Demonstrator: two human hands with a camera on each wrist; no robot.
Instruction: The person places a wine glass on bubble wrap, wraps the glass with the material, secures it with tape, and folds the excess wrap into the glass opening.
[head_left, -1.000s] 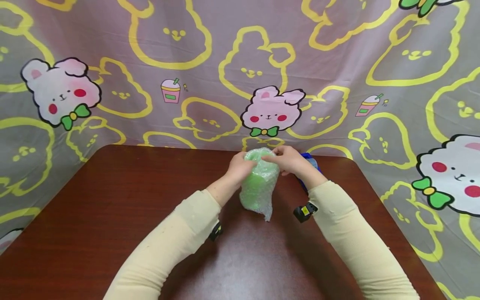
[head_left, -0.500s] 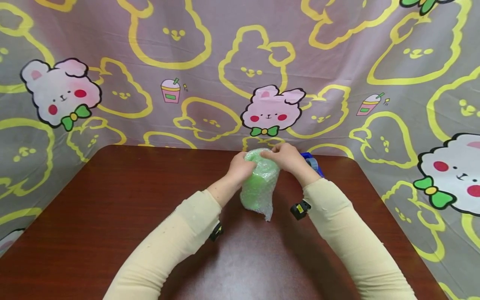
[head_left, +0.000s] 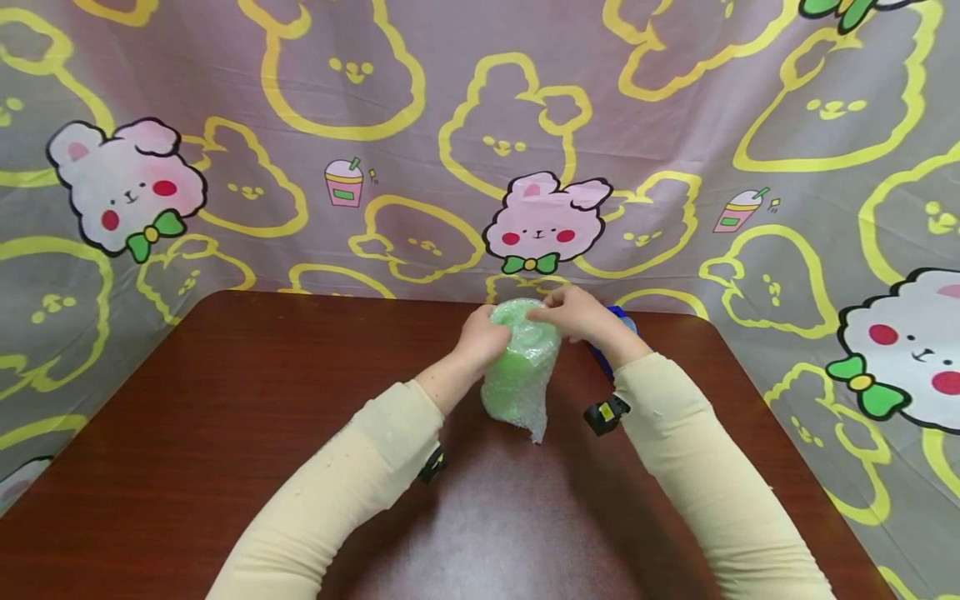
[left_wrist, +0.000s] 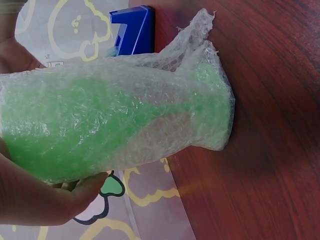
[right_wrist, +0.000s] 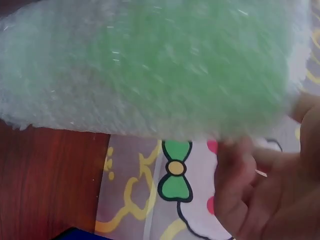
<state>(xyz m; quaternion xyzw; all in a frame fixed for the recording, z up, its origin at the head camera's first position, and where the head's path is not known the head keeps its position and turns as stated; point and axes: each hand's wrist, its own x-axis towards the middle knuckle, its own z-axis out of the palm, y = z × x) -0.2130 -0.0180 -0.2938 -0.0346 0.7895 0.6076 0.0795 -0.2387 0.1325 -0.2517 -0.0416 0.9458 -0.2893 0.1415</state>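
A green, goblet-shaped item in bubble wrap [head_left: 517, 383] stands upright on the table, its wide end up. A narrower stem and a flared foot show through the wrap in the left wrist view. My left hand [head_left: 482, 335] grips its upper left side, thumb near the rim and fingers curled round the far side. At the upper right my right hand [head_left: 576, 315] holds the top edge of the wrap, the thumb over the rim. In the right wrist view its curled fingers [right_wrist: 235, 175] touch the wrap. A loose corner of wrap sticks out at the foot.
Behind my right wrist lies a blue tape dispenser [left_wrist: 137, 30], partly hidden in the head view. The dark red-brown table [head_left: 225, 400] ends at a printed cloth backdrop [head_left: 420, 167]. A small black camera sits on each wrist.
My right hand shifts slightly at the top edge of the wrap, and its wrist moves a little left, then back slightly right. The left hand and the wrapped item stay nearly still.
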